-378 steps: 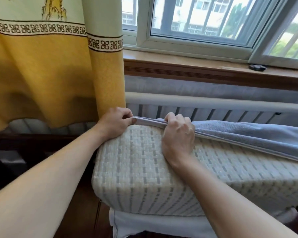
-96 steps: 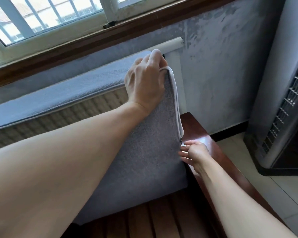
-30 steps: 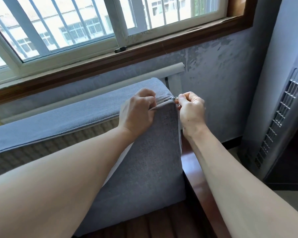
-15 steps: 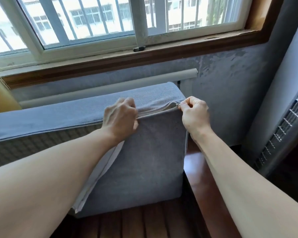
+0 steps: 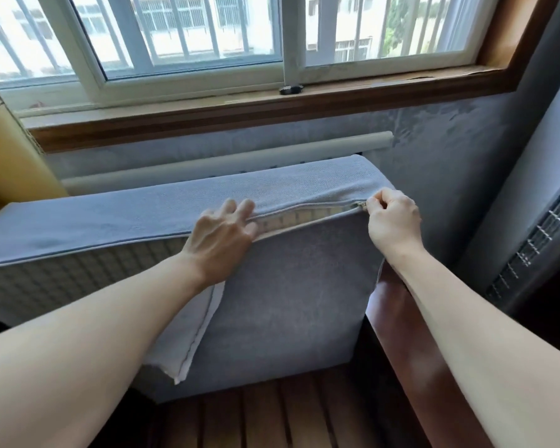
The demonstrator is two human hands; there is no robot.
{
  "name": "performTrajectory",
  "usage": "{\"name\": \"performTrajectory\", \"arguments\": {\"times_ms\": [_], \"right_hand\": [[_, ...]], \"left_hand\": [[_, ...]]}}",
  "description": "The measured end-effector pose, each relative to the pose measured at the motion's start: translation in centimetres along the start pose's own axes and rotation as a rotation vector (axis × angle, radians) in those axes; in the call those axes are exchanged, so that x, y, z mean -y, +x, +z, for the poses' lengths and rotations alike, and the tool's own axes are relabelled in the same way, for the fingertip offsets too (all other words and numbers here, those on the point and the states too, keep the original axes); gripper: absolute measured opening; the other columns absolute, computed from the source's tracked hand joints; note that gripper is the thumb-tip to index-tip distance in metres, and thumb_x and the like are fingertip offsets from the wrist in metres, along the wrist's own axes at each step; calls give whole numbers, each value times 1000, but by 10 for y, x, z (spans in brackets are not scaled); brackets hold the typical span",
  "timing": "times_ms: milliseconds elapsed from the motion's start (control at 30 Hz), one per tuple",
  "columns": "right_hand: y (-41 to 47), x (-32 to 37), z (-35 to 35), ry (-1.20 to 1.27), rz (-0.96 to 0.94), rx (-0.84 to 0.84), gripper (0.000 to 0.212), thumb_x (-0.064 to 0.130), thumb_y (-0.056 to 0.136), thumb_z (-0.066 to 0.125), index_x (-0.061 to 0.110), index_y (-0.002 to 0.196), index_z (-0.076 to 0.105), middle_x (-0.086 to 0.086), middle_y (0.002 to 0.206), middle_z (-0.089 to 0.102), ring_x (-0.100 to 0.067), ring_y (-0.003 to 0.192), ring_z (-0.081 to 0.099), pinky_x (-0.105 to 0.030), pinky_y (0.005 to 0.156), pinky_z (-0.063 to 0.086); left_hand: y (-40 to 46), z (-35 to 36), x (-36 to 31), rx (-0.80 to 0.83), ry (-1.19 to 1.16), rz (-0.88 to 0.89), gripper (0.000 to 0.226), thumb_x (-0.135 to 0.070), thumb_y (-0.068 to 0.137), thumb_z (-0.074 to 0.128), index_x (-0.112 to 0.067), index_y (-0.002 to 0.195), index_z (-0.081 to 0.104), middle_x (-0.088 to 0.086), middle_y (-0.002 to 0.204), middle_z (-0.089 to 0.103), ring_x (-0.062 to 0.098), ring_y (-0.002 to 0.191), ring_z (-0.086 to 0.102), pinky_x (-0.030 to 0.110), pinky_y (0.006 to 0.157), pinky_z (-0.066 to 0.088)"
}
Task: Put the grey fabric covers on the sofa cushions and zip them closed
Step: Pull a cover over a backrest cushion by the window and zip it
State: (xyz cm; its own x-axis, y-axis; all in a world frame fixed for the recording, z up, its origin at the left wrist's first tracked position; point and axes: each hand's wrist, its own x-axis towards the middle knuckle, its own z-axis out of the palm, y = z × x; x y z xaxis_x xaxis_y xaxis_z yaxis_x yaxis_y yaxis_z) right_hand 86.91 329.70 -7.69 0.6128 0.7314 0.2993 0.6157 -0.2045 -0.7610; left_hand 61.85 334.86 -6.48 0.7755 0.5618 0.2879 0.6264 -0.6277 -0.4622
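Observation:
A sofa cushion stands on its long edge on a wooden bench, wrapped in a grey fabric cover (image 5: 291, 295). Its woven beige filling (image 5: 78, 273) shows through the unzipped gap along the top front edge. My right hand (image 5: 393, 223) pinches the zipper pull (image 5: 362, 205) at the cushion's top right corner. My left hand (image 5: 222, 239) grips the cover's two edges further left along the open seam. A loose flap of the cover with a white underside (image 5: 191, 337) hangs down below my left wrist.
The slatted wooden bench (image 5: 272, 412) has a polished armrest (image 5: 398, 331) at the right. Behind the cushion are a white pipe (image 5: 227, 161), a wooden windowsill (image 5: 272, 105) and a window. A yellow curtain (image 5: 7, 163) hangs at the left, a grey appliance with a grille (image 5: 530, 234) at the right.
Over the earlier frames my right hand ran the zipper pull up the cushion's right side to the top corner. My left hand has shifted left along the top seam, and a gap shows between them.

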Motion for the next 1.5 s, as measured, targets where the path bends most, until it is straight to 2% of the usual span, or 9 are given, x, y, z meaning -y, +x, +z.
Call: {"name": "performTrajectory", "arguments": {"times_ms": [133,233,400,600,733,967,1133,1267,1500], "right_hand": [[-8,10,9,-61,53,-32,21,15,97,40,5,88,56,-18,114,54,-35,113,44,-42,96,35],[-11,16,11,-109,109,-32,23,17,99,39,4,101,57,-17,125,46,-32,120,39,-41,98,29],[-13,13,14,-8,104,-65,22,13,98,40,-1,95,57,-19,119,46,-35,114,45,-41,96,36],[-21,12,16,27,69,-92,21,9,98,39,-4,92,55,-20,113,48,-35,111,45,-26,85,30],[-31,19,18,14,8,-97,19,5,97,40,0,85,54,-15,99,48,-30,103,44,-18,73,23],[-71,63,63,-70,-137,-29,19,10,96,46,1,86,60,-17,99,59,-32,99,48,-35,83,34],[-116,126,119,-46,-279,107,19,12,94,47,2,87,61,-15,98,58,-31,100,45,-37,86,36],[-130,149,136,-13,-235,142,20,10,93,48,-2,87,64,-18,102,56,-32,103,47,-37,90,36],[-157,179,148,-122,-94,100,23,15,96,45,1,96,62,-19,114,53,-32,112,41,-34,90,33]], "left_hand": [[-43,4,45,101,27,-127,12,-3,52,72,-7,58,62,16,84,57,33,62,56,26,42,29],[-51,0,60,124,-22,-150,11,1,66,66,-3,59,58,13,77,54,33,63,56,28,41,32],[-53,-3,61,50,-94,-165,14,10,66,61,-2,64,56,13,66,53,33,55,58,31,44,35],[-59,7,60,-35,-161,-252,23,12,61,65,-6,62,50,10,59,51,31,48,55,24,47,26],[-60,16,61,-59,-214,-269,25,12,58,64,-7,62,48,9,61,48,31,51,53,25,48,26],[-62,17,65,-80,-270,-242,15,6,75,53,-9,74,51,7,73,49,31,69,54,30,54,30],[-73,8,66,12,-221,-262,17,-6,86,48,-12,95,59,3,103,53,24,97,51,31,58,34],[-108,7,93,192,-65,-292,25,-7,91,42,-9,101,64,5,121,42,26,110,43,33,57,33],[-182,12,185,172,-78,-359,15,-5,84,50,-8,92,62,4,95,56,25,94,54,31,60,34]]}}
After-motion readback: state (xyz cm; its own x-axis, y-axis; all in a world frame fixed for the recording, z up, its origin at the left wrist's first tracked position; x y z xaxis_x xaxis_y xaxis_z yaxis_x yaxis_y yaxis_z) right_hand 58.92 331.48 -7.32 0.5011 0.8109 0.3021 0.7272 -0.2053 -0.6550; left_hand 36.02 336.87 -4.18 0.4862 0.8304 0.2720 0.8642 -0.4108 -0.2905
